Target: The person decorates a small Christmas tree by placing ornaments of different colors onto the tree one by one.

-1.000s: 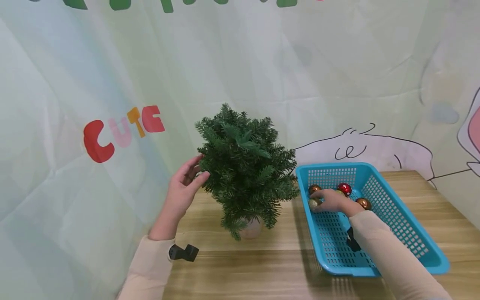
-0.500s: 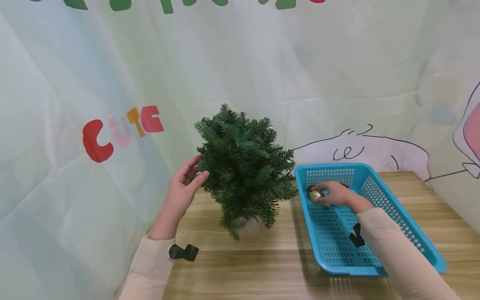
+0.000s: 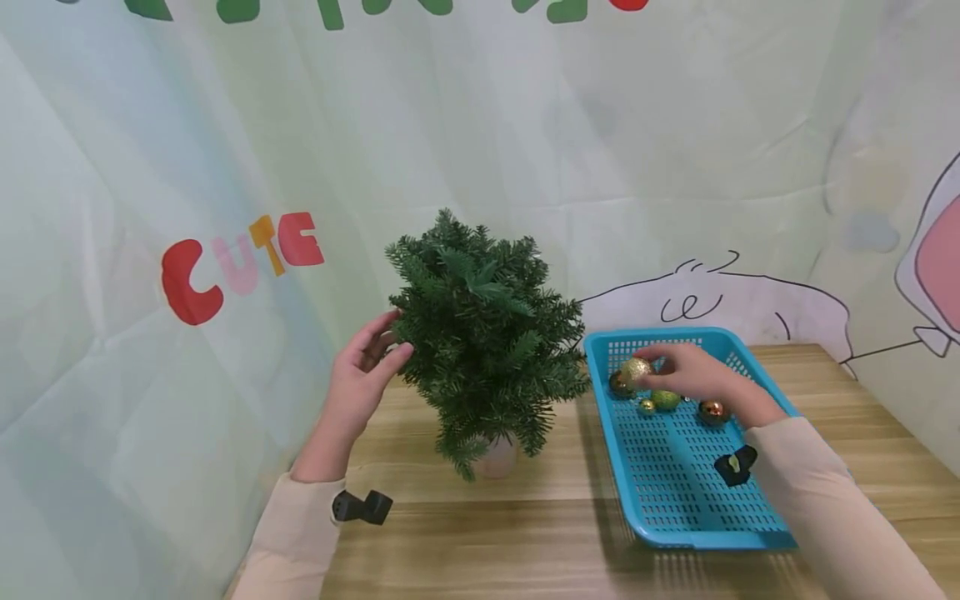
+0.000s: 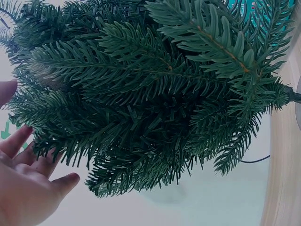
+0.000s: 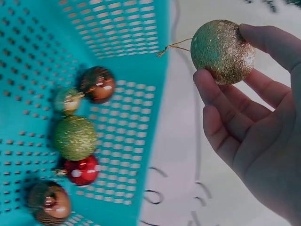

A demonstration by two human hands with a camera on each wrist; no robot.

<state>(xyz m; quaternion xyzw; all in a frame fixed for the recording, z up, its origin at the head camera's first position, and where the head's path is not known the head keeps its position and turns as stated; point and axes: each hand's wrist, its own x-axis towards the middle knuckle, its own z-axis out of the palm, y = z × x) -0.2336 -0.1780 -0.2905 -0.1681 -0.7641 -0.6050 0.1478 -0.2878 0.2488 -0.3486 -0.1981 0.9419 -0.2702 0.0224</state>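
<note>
We find the right hand pinching a gold glitter ball between thumb and fingertips, a thread loop projecting from the side away from the palm. In the head view, the ball sits higher than 0.5 s ago, when it was lower among the others in the blue basket. We now see, below and beside the right fingers, a green ball, a small shiny gold ball and 2 brown balls; the hand covered most of these earlier. The right wrist view also shows a red ball against the green ball. We record no change at the left hand: thumb and fingers stand apart, fingertips at the foliage of the tree, which stands just right of them.
</note>
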